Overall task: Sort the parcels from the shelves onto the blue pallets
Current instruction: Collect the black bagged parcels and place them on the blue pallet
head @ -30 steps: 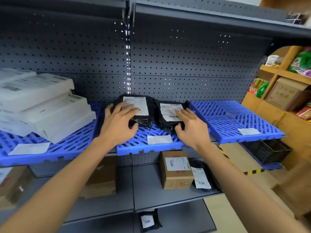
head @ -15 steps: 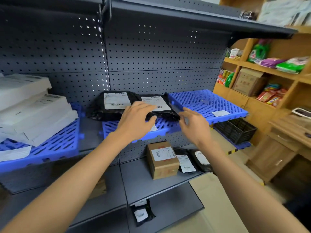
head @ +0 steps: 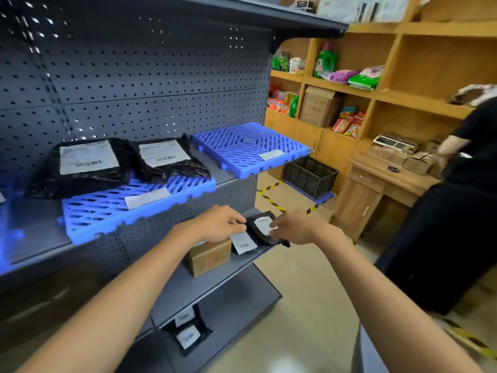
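On the lower grey shelf, my left hand and my right hand meet at a small black parcel with a white label. My left fingers pinch its left corner and my right fingertips hold its right edge. A second black parcel lies just under it, beside a cardboard box. Up on the middle blue pallet lie two larger black parcels, one on the left and one on the right. The right blue pallet carries only a paper slip.
More black parcels sit on the bottom shelf. A black crate stands on the floor behind striped tape. A person in black stands at the right by a wooden desk. Wooden shelves with goods fill the back.
Both hands have left the black parcels on the middle pallet and dropped to the lower shelf, closing on a small black parcel. My view has swung right and down.
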`<act>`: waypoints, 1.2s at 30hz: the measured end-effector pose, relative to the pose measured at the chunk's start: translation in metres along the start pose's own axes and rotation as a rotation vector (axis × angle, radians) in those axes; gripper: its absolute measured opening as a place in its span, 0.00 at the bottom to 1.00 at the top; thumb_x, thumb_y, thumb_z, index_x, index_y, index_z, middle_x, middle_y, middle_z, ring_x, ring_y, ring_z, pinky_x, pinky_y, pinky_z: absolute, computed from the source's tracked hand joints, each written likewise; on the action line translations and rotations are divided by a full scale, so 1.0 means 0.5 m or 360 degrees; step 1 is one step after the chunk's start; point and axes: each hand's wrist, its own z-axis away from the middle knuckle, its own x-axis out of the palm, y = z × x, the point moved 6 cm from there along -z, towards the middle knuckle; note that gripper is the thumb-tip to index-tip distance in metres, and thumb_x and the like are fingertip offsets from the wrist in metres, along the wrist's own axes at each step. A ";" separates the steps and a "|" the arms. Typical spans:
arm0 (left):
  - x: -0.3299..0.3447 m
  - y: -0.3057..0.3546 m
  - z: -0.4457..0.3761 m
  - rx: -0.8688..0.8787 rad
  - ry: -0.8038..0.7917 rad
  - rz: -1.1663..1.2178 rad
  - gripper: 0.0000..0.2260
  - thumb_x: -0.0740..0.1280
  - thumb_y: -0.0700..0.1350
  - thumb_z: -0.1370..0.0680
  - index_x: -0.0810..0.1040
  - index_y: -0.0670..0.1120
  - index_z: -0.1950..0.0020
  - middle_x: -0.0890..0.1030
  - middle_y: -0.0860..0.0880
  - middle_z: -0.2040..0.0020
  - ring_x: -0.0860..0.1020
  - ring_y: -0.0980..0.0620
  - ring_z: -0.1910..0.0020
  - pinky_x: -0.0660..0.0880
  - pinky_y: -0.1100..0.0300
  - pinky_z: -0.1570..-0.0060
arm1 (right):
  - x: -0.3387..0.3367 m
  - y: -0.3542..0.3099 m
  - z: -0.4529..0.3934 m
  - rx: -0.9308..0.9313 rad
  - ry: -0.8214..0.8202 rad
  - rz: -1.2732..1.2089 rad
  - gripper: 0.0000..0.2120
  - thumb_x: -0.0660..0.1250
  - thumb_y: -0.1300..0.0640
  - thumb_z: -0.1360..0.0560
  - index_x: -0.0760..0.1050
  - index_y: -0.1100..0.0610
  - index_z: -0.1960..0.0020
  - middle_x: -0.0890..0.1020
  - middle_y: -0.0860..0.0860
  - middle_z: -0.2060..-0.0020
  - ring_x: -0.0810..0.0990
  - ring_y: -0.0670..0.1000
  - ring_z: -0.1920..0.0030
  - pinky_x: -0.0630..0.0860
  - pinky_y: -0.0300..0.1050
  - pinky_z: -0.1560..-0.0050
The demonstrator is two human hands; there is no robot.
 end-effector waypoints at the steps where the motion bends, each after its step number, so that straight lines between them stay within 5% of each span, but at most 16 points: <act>1: 0.013 0.005 -0.013 -0.0026 -0.0036 -0.0009 0.18 0.65 0.53 0.18 0.78 0.49 0.30 0.82 0.49 0.36 0.78 0.50 0.36 0.67 0.56 0.34 | 0.004 0.024 0.005 0.0016 -0.0013 -0.0010 0.20 0.62 0.43 0.19 0.75 0.48 0.30 0.77 0.50 0.32 0.74 0.55 0.34 0.71 0.47 0.41; 6: 0.074 0.031 -0.082 -0.0124 0.0037 0.0032 0.17 0.66 0.54 0.19 0.79 0.52 0.32 0.83 0.51 0.39 0.78 0.52 0.35 0.70 0.57 0.32 | -0.001 0.128 0.052 -0.0050 0.0074 -0.0012 0.19 0.61 0.45 0.17 0.77 0.51 0.31 0.81 0.48 0.36 0.77 0.54 0.37 0.69 0.42 0.49; 11: 0.142 0.070 -0.138 -0.0186 0.0100 0.0104 0.15 0.66 0.55 0.20 0.81 0.53 0.34 0.84 0.50 0.40 0.79 0.50 0.38 0.74 0.50 0.35 | 0.032 0.233 0.055 -0.0059 -0.0020 -0.0136 0.16 0.61 0.51 0.17 0.78 0.57 0.34 0.82 0.55 0.40 0.78 0.58 0.39 0.75 0.53 0.39; 18: 0.238 0.097 -0.186 -0.0259 0.0050 0.0072 0.17 0.64 0.53 0.18 0.79 0.50 0.32 0.82 0.51 0.36 0.75 0.48 0.34 0.69 0.50 0.30 | 0.097 0.340 0.007 -0.0079 -0.0046 -0.0183 0.19 0.62 0.48 0.18 0.74 0.52 0.28 0.77 0.50 0.31 0.76 0.53 0.33 0.71 0.46 0.34; 23: 0.268 0.064 -0.220 -0.0311 0.0002 0.0055 0.16 0.66 0.52 0.18 0.80 0.49 0.33 0.81 0.51 0.35 0.78 0.50 0.40 0.71 0.60 0.41 | 0.142 0.372 -0.049 -0.0077 -0.0064 -0.0211 0.19 0.63 0.48 0.18 0.74 0.50 0.29 0.77 0.51 0.30 0.74 0.54 0.31 0.70 0.47 0.33; 36: 0.252 -0.109 -0.404 -0.0412 -0.0011 0.0200 0.18 0.65 0.53 0.19 0.78 0.50 0.30 0.79 0.49 0.33 0.77 0.46 0.36 0.72 0.51 0.34 | 0.188 0.381 -0.292 -0.0031 -0.0254 -0.0156 0.20 0.62 0.48 0.18 0.73 0.52 0.28 0.76 0.51 0.30 0.71 0.55 0.30 0.69 0.49 0.32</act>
